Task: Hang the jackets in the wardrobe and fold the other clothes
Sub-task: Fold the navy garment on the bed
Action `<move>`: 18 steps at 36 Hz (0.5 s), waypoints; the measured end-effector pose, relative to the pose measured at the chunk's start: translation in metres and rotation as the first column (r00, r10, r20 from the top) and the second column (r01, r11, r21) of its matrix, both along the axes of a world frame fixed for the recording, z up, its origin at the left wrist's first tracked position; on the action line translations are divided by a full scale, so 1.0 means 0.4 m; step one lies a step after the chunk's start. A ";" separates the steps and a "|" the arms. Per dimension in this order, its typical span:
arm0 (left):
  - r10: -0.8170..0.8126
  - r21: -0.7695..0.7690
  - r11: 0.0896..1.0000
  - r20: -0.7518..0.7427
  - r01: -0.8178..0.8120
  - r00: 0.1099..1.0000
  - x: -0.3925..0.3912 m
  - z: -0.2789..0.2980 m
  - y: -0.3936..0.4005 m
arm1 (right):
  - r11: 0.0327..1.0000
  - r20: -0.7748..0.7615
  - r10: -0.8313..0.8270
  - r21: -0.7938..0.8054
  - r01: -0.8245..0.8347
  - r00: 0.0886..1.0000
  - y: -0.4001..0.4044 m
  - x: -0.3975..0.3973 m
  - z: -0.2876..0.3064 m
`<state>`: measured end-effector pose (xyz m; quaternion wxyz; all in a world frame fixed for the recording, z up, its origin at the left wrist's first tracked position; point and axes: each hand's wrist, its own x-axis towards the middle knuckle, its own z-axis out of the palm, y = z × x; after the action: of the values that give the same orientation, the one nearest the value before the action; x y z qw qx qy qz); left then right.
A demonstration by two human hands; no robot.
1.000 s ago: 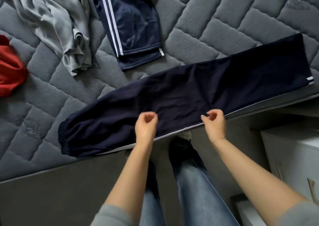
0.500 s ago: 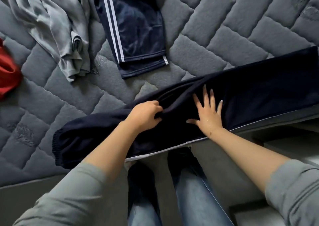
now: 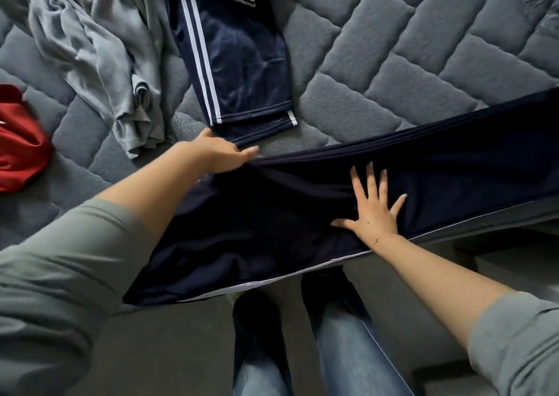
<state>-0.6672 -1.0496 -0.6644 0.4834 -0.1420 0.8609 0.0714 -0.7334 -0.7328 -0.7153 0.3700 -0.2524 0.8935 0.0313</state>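
The left hand (image 3: 222,155) grips the far edge of the dark navy trousers (image 3: 302,214), fingers curled round a bunched ridge of cloth, which it holds raised off the mattress (image 3: 393,48). The right hand (image 3: 373,211) lies flat on the middle of the same trousers, fingers straight and spread, pressing the cloth down against the bed and holding nothing. Judging from this, the step in hand is the folding of these trousers: one hand pins the garment while the other lifts the cuff end to carry it over. The next move seems to call for the left hand to bring its gathered end across toward the right, over the pinned part, laying it edge to edge so the white side stripe lines up; the right hand would need to slip out as the fold comes down, or the cloth may drag and wrinkle.

The trousers lie lengthwise along the near edge of the mattress, running off the frame at right. They look soft and limp, plain navy with a thin white stripe along the near edge, creased where the left hand pulls. Beyond them, on the quilted grey mattress, lie a second pair of navy striped trousers (image 3: 242,63), apparently already folded, a crumpled grey garment (image 3: 99,63) and, at the left edge, a red garment (image 3: 21,141)
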 end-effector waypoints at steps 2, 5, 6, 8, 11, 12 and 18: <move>-0.020 -0.066 0.998 0.060 0.024 0.998 -0.008 -0.007 -0.014 | 1.000 0.005 -0.001 -0.003 0.001 1.000 -0.002 -0.001 0.002; 0.003 -0.121 0.993 -0.003 -0.004 1.000 -0.005 -0.018 -0.033 | 1.000 0.011 -0.008 -0.012 0.009 1.000 -0.003 -0.003 0.005; -0.011 -0.136 0.991 -0.068 0.002 0.998 0.000 -0.021 -0.038 | 1.000 0.011 -0.010 -0.012 0.010 1.000 -0.003 -0.003 0.006; -0.039 -0.171 0.985 -0.182 0.007 0.982 0.014 -0.029 -0.051 | 1.000 0.009 -0.006 -0.006 0.007 1.000 -0.002 -0.003 0.006; 0.102 -0.139 0.979 -0.298 -0.149 0.949 0.042 -0.046 -0.072 | 1.000 0.005 0.004 0.002 -0.004 1.000 -0.002 -0.003 0.006; 0.182 -0.096 0.969 -0.343 -0.228 0.921 0.050 -0.052 -0.074 | 1.000 0.003 0.007 0.004 -0.007 1.000 -0.002 -0.004 0.007; 0.603 0.165 0.782 -0.443 -0.600 0.663 0.070 -0.081 -0.030 | 1.000 0.012 0.001 0.016 -0.002 1.000 -0.010 -0.005 0.013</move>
<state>-0.6391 -1.0617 -0.6969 0.2076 -0.3949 0.8560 0.2613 -0.7353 -0.7369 -0.7101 0.3776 -0.2503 0.8907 0.0371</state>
